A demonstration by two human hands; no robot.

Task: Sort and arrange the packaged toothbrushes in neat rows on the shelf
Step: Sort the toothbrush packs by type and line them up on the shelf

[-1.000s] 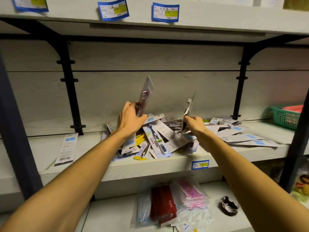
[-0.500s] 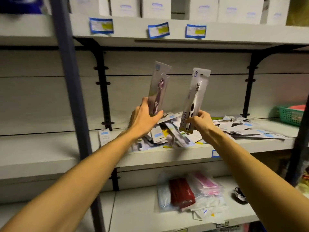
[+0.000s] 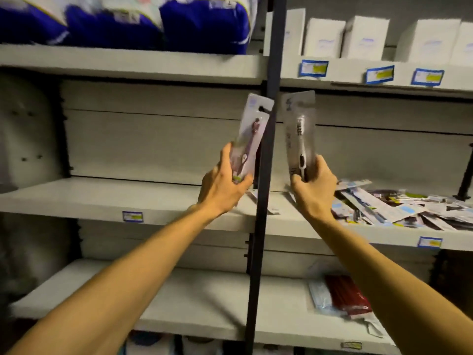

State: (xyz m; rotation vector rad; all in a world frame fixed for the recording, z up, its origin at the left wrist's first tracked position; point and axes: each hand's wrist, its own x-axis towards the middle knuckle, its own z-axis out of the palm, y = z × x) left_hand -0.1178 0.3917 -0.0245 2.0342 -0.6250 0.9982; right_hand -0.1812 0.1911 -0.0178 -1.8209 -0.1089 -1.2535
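Observation:
My left hand (image 3: 222,187) grips the lower end of a packaged purple toothbrush (image 3: 249,139), held upright just left of the dark shelf post (image 3: 266,175). My right hand (image 3: 313,189) grips a packaged white and black toothbrush (image 3: 299,134), also upright, just right of the post. Both packs are raised above the middle shelf (image 3: 102,198). A loose pile of packaged toothbrushes (image 3: 399,208) lies on the same shelf level at the right.
Blue bags (image 3: 128,19) sit on the top shelf at left and white boxes (image 3: 366,38) at right. Blue and yellow price labels (image 3: 313,67) mark shelf edges. Red and blue packets (image 3: 340,295) lie on the lower shelf at right.
The view has swung left and both hands have carried their toothbrush packs left, away from the pile. The packs now straddle the shelf post, over the left shelf bay.

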